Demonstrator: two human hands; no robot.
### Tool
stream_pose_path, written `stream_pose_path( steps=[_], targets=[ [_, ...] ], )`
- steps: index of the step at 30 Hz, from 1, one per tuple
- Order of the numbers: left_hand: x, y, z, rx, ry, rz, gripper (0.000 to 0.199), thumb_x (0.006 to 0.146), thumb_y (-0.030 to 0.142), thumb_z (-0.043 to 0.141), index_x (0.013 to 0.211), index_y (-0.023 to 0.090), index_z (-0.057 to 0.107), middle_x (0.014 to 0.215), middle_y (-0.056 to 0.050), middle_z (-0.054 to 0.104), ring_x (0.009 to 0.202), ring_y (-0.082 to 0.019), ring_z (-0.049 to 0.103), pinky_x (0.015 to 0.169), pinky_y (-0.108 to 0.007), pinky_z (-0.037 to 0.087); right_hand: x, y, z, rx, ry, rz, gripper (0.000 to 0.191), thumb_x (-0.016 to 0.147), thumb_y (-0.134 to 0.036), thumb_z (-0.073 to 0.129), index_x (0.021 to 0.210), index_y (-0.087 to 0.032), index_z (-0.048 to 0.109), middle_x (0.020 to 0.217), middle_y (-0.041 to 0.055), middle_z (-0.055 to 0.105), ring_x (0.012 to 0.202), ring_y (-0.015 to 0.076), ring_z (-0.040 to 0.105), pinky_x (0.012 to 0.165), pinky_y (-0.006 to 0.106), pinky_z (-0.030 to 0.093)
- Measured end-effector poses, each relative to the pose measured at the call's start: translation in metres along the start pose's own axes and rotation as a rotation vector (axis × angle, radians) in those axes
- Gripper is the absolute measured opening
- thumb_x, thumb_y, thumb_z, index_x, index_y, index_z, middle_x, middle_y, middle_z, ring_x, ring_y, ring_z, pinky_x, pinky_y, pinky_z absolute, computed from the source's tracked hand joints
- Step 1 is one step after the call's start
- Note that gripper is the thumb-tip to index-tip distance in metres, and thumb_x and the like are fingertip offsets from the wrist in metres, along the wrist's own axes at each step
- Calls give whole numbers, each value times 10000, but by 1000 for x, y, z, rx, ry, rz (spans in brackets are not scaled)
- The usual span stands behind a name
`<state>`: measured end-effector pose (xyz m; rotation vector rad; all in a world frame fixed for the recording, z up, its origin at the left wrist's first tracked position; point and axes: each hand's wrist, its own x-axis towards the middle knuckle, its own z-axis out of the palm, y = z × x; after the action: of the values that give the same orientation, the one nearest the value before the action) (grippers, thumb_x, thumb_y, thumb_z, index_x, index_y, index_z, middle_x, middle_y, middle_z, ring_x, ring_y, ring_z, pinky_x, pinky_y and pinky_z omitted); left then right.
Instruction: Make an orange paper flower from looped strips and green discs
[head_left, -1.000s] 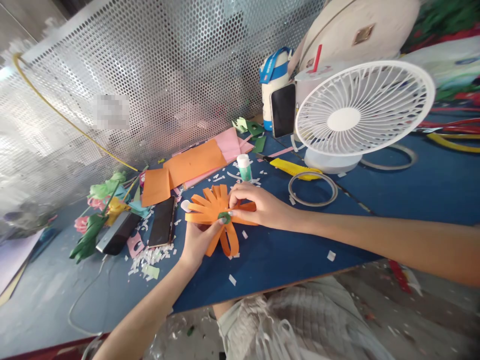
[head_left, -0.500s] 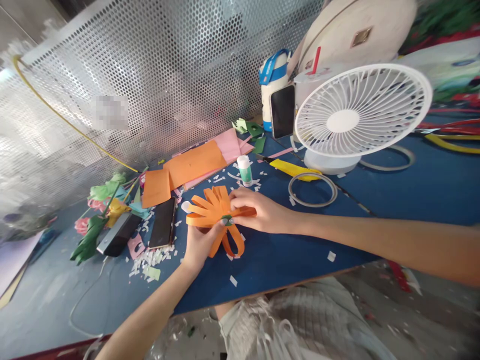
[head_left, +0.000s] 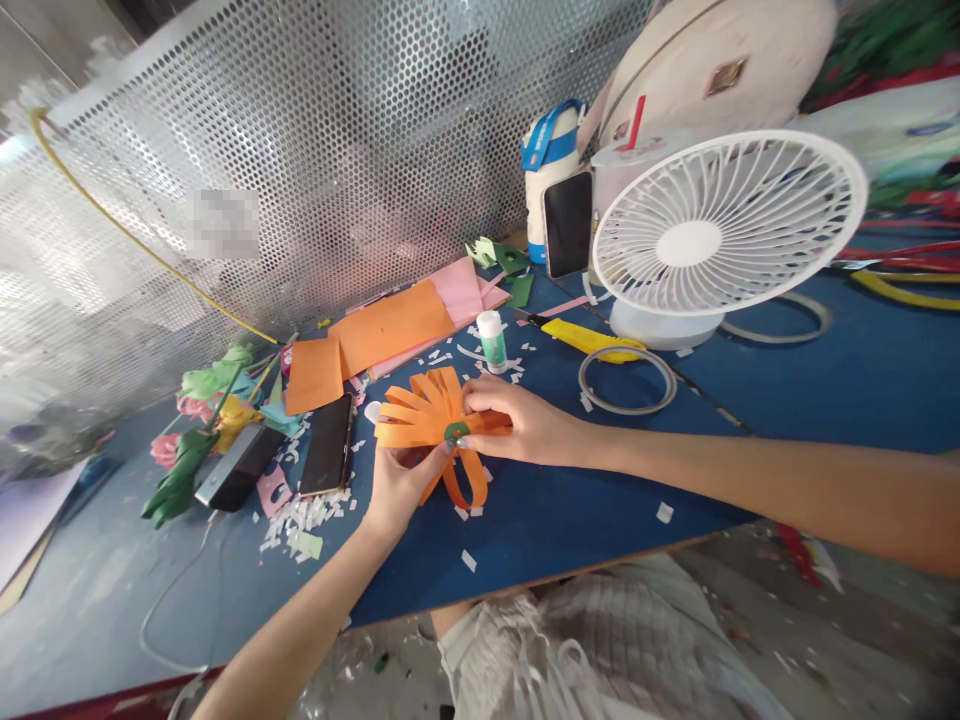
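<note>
Between my hands, over the blue table, is an orange paper flower (head_left: 424, 410) made of looped strips with a small green centre (head_left: 455, 431). My left hand (head_left: 401, 485) is closed on its lower left side, the thumb pressing beside the green centre. On the right, my right hand (head_left: 517, 420) pinches the loops there, with its thumb near the centre too. Some loops hang downward between the two hands. Just behind the flower stands a glue stick (head_left: 492, 343) with a white cap. My fingers partly hide the right-hand loops.
Orange paper sheets (head_left: 394, 325) lie behind the flower, and a phone (head_left: 328, 445) lies left among paper scraps. A yellow utility knife (head_left: 592, 341), a tape ring (head_left: 627, 381) and a white fan (head_left: 688, 243) are to the right. Paper flowers (head_left: 202, 430) rest far left.
The orange flower has turned slightly in my hands, and its green centre shows more. Both hands keep their grip in nearly the same place.
</note>
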<state>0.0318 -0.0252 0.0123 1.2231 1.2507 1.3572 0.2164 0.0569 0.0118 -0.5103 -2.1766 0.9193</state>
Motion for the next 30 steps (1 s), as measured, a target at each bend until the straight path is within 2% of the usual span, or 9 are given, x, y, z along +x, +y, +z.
stream_pose_path(
  steps=[5, 10, 15, 21, 27, 30],
  targets=[
    [-1, 2, 4, 3, 3, 0, 367, 691, 319, 852, 969, 113, 728, 1012, -124, 774, 947, -289, 737, 894, -411, 591, 2, -3, -3, 57, -37, -1, 250, 862, -290, 612, 671, -198, 480, 899, 57, 571, 898, 208, 528, 824, 351, 425],
    [2, -2, 4, 7, 51, -14, 392, 672, 373, 858, 937, 113, 733, 967, -117, 784, 912, -273, 747, 861, -372, 598, 1, -5, -3, 35, -18, 19, 288, 885, -359, 591, 676, -197, 477, 887, 64, 569, 883, 208, 524, 803, 351, 426],
    [2, 0, 2, 3, 97, -1, 410, 675, 340, 864, 983, 107, 728, 1017, -124, 779, 934, -278, 746, 836, -351, 604, 0, -9, -1, -56, -31, -20, 338, 901, -418, 584, 673, -198, 465, 835, 42, 548, 824, 191, 501, 811, 350, 411],
    [-1, 1, 3, 27, 94, 15, 393, 675, 320, 865, 971, 102, 726, 1007, -129, 779, 926, -282, 744, 836, -361, 612, -2, -8, -2, -29, 9, 53, 176, 894, -346, 597, 809, -194, 571, 916, 57, 603, 919, 206, 537, 825, 341, 434],
    [-1, 1, 6, 38, 82, 33, 386, 687, 305, 856, 994, 116, 720, 1022, -117, 776, 931, -273, 743, 838, -351, 609, -1, -5, -2, 124, 28, 51, 206, 861, -297, 615, 707, -183, 542, 818, 33, 572, 787, 168, 557, 714, 300, 455],
    [0, 1, 6, 15, 92, 15, 401, 673, 333, 862, 975, 111, 719, 993, -116, 781, 926, -279, 745, 828, -355, 605, 1, -4, -3, 142, 23, 95, 188, 855, -316, 626, 737, -177, 578, 839, 41, 609, 804, 174, 571, 741, 315, 474]
  ],
)
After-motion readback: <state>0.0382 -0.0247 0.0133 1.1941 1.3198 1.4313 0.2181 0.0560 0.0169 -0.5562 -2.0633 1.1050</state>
